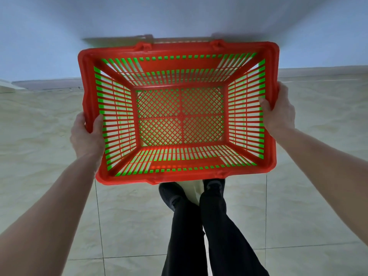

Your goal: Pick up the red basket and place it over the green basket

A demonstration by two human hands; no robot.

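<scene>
I hold a red basket out in front of me, above the floor, with one hand on each short end. My left hand grips the left rim: the thumb curls over the edge onto the slatted inner wall, and the rest of the fingers go round the outside, where I cannot see them. My right hand grips the right rim the same way, thumb hooked over the top and pressed to the inside wall, fingers hidden behind the basket. Both hands are clamped on the basket, well apart, with its full length between them. The right hand sits a little higher in view than the left, and the basket is slightly tilted, its right end farther up. The opening faces me, so I look straight down into it: slatted walls all round and a lattice bottom, nothing inside. Green shows through the slots. Two small handle lugs stand on the far rim. The far edge of the basket is close to a pale wall. Below the near rim I see my dark shoes and black trousers on the beige tiles, one foot just ahead of the other.
</scene>
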